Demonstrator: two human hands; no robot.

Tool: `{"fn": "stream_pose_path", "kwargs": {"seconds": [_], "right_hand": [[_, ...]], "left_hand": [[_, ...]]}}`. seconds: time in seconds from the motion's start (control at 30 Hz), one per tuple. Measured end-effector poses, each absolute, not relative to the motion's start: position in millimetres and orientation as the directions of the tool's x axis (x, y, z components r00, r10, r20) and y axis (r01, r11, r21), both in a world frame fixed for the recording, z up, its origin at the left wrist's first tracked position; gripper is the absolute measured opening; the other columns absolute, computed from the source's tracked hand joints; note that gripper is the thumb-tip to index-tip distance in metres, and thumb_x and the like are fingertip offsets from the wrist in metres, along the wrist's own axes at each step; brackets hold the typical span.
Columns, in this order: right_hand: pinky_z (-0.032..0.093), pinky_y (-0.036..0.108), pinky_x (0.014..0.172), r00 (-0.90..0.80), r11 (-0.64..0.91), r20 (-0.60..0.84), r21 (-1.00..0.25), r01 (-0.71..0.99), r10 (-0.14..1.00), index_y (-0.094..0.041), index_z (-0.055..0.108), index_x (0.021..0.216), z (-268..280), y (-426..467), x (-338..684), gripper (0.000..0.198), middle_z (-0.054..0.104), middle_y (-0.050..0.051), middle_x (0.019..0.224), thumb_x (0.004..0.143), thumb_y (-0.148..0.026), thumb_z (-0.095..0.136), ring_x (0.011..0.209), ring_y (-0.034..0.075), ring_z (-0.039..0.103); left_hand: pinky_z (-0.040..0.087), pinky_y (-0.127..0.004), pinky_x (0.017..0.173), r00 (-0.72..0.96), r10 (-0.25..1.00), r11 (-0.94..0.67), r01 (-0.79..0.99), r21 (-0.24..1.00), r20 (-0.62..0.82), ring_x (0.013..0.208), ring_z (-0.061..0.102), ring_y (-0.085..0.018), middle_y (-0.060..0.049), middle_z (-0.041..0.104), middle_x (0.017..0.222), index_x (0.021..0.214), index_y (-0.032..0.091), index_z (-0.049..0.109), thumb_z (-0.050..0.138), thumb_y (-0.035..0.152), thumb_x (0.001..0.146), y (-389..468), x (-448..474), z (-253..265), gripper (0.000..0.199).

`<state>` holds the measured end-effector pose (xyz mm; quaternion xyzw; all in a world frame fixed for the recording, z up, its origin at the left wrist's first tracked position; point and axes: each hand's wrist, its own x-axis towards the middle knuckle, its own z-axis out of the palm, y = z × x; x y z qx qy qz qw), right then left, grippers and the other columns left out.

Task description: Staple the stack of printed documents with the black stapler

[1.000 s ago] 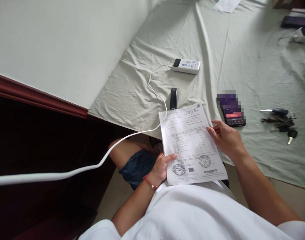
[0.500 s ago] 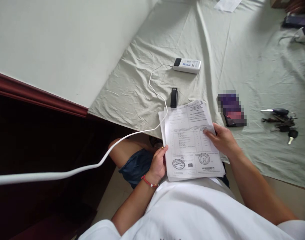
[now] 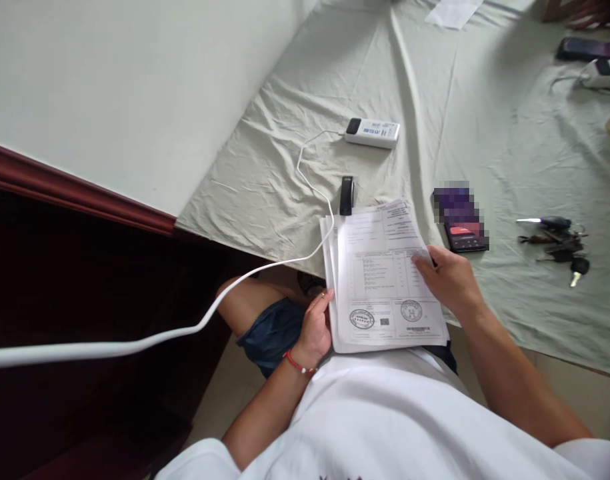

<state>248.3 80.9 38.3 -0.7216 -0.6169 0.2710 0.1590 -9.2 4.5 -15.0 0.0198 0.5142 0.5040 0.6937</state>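
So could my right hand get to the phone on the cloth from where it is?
Probably yes. The right hand rests on the papers, and the phone lies just beyond it on the cloth, with nothing between them.

Open cloth-covered tabletop [image 3: 285, 180] lies left of the white cable [image 3: 309, 180]; the cable runs from the power bank [image 3: 372, 133] across the near edge, blocking a low sideways pass there; a small black device [image 3: 346, 195] stands just beyond the paper stack [image 3: 385, 273]; right of the stack, the phone [image 3: 462, 223] and the keys [image 3: 559, 240] leave a bare strip between them; the centre beyond lies bare.
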Motion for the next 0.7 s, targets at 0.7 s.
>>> {"fn": "stream_pose_path", "kwargs": {"seconds": [0.7], "right_hand": [[0.044,0.027,0.055,0.181,-0.331,-0.279,-0.740,0.586,0.943,-0.020,0.073,0.095,60,79,284,0.034,0.070,0.004,0.078,0.083,-0.051,0.064,0.067,0.018,0.059]], "left_hand": [[0.060,-0.041,0.098,0.020,0.738,0.518,-0.657,0.548,-0.675,0.098,0.077,-0.029,-0.008,0.081,0.093,0.097,0.014,0.076,0.095,0.033,0.064,2,-15,-18,0.043]]}}
